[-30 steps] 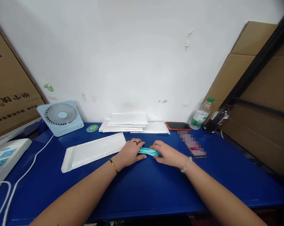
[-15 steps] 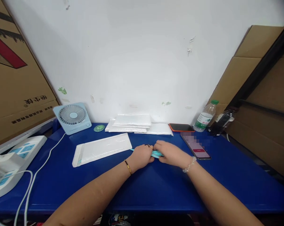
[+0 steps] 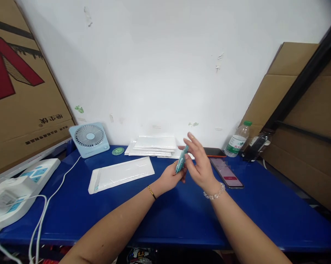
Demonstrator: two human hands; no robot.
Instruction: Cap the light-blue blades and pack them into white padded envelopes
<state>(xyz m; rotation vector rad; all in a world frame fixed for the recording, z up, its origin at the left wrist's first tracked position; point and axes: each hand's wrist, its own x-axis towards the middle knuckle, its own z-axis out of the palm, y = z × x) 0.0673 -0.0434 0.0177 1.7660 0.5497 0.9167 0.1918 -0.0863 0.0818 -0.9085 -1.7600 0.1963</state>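
Observation:
A slim teal packet (image 3: 181, 159) stands on edge above the blue table (image 3: 165, 216). My left hand (image 3: 171, 177) grips its lower end. My right hand (image 3: 198, 161) is raised beside it with the fingers spread, the palm against the packet's right side. A white padded envelope (image 3: 121, 173) lies flat on the table to the left of both hands, its mouth toward the left.
A stack of white envelopes (image 3: 154, 145) sits at the wall. A small blue fan (image 3: 89, 138) and a white power strip (image 3: 19, 187) with cables are at the left. Two phones (image 3: 226, 172), a water bottle (image 3: 237, 139) and cardboard boxes are at the right.
The teal packet lay flat on the table under both hands. Now the left hand has lifted it upright and the right hand has opened and risen beside it.

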